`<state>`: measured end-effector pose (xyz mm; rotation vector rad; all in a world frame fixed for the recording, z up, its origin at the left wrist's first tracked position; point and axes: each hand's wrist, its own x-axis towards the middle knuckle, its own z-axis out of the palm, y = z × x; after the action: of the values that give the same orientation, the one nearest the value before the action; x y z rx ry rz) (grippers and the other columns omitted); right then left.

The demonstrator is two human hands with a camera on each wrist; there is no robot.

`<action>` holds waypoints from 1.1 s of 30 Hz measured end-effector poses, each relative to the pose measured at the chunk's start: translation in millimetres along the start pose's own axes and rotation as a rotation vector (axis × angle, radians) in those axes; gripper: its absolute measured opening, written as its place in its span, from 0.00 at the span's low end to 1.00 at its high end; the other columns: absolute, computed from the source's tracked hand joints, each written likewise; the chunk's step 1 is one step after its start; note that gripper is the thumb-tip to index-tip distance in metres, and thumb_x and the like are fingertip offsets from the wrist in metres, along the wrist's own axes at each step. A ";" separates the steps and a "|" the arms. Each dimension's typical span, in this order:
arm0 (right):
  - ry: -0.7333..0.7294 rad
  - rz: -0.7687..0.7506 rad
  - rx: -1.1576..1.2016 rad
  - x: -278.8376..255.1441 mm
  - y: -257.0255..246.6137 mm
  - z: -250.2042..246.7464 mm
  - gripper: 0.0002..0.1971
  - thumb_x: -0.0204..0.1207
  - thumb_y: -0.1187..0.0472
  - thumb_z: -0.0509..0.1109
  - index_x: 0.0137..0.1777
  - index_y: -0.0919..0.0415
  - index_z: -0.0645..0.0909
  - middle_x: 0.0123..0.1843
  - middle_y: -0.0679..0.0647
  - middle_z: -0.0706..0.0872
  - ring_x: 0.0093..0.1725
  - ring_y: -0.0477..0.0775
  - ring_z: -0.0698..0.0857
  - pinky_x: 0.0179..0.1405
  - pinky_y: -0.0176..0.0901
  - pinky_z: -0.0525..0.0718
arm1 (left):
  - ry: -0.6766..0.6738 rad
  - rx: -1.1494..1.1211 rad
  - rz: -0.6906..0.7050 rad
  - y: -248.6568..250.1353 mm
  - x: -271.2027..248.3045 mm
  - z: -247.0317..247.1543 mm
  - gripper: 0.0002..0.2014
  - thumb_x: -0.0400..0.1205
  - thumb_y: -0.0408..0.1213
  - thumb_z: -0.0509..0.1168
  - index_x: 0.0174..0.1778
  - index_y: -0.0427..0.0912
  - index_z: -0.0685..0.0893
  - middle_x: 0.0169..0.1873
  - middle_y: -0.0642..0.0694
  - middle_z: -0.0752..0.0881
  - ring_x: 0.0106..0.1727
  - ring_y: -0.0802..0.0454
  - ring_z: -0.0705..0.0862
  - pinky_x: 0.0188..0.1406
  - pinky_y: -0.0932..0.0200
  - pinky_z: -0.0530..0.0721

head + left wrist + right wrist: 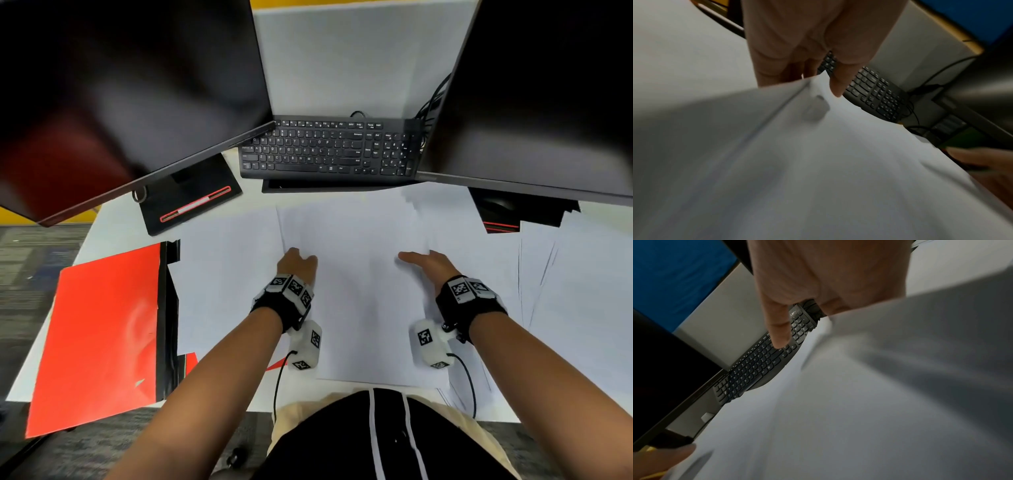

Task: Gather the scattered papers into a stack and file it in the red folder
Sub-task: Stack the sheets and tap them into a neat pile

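Observation:
Several white sheets (356, 274) lie spread over the desk in front of me. The red folder (102, 325) lies flat at the left, overhanging the desk's front edge. My left hand (297, 265) pinches the left edge of a top sheet (818, 146), thumb (836, 86) on top and fingers beneath. My right hand (426, 265) is at the sheet's right side. Its fingers are hidden under the raised paper (900, 369), and its thumb (779, 331) sticks out straight, clear of the sheet. Both wrist views are blurred.
A black keyboard (329, 150) sits behind the papers between two dark monitors (137, 85) (548, 85). A monitor base (191, 198) stands at the back left. A black strip (169, 308) borders the folder. More sheets (565, 291) fan out to the right.

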<state>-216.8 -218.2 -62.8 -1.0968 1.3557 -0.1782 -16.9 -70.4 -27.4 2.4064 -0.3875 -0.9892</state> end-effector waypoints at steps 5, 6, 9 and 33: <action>0.038 -0.069 -0.059 -7.4 -1.8 6.9 0.14 0.68 0.74 0.74 0.54 0.66 0.81 0.50 0.61 0.85 0.52 0.60 0.84 0.51 0.44 0.77 | -0.034 0.209 0.010 0.9 -5.9 14.7 0.30 0.82 0.49 0.59 0.76 0.35 0.66 0.73 0.35 0.68 0.74 0.37 0.69 0.69 0.48 0.71; 0.039 -0.101 -0.076 -9.8 -3.3 6.7 0.15 0.68 0.76 0.72 0.54 0.65 0.81 0.50 0.61 0.85 0.52 0.60 0.83 0.51 0.44 0.77 | -0.044 0.212 0.009 -1.1 -4.2 14.5 0.31 0.81 0.50 0.59 0.77 0.36 0.65 0.73 0.36 0.67 0.75 0.38 0.67 0.70 0.48 0.70; -0.023 -0.220 -0.033 -22.9 -12.4 7.9 0.21 0.68 0.79 0.69 0.58 0.60 0.80 0.53 0.59 0.86 0.52 0.60 0.84 0.53 0.47 0.80 | -0.091 0.095 -0.005 -8.1 3.7 6.5 0.38 0.76 0.54 0.64 0.79 0.38 0.64 0.74 0.40 0.69 0.75 0.39 0.70 0.73 0.47 0.73; -0.052 -0.746 0.294 -77.4 -89.0 21.1 0.27 0.74 0.76 0.68 0.74 0.65 0.69 0.67 0.60 0.82 0.66 0.57 0.83 0.66 0.48 0.82 | 0.118 -0.765 0.646 42.5 -19.0 -64.4 0.23 0.76 0.25 0.70 0.68 0.30 0.76 0.56 0.40 0.86 0.54 0.52 0.87 0.57 0.64 0.85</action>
<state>-179.0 -201.9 49.7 -1.2949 0.7857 -0.8588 13.1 -75.4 46.1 1.4868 -0.5662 -0.5473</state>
